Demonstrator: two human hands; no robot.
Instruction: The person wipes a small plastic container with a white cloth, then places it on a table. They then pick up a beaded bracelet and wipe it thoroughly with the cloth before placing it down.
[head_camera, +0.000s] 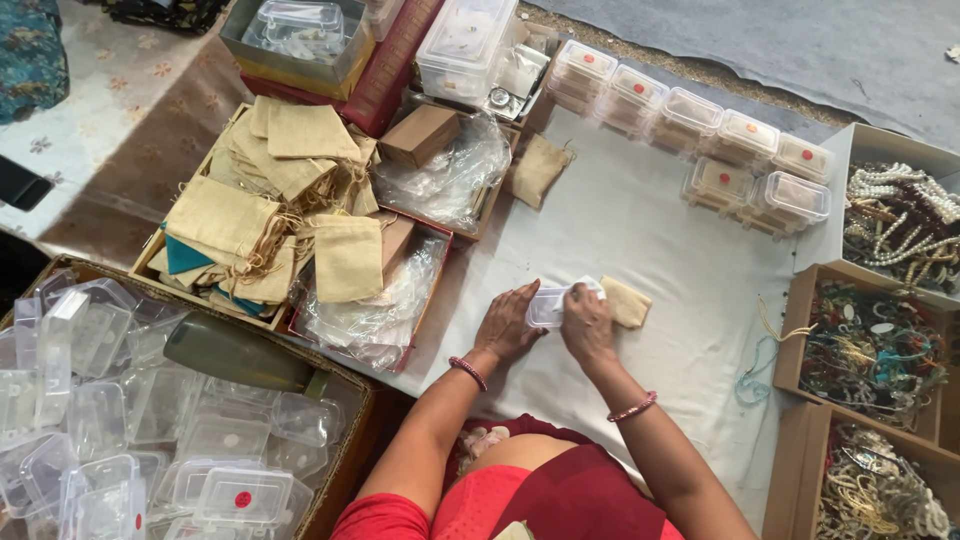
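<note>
Both the left hand (507, 325) and the right hand (586, 322) grasped the small clear box (549, 305) on the white cloth (640, 230), so pressing evenly probably mattered.

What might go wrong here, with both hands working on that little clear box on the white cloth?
The left hand and right hand press together on the small clear box; it might slip or its lid might pinch the beige pouch beside it. The filled boxes stand stacked nearby, so a stretching arm might knock them over.
</note>
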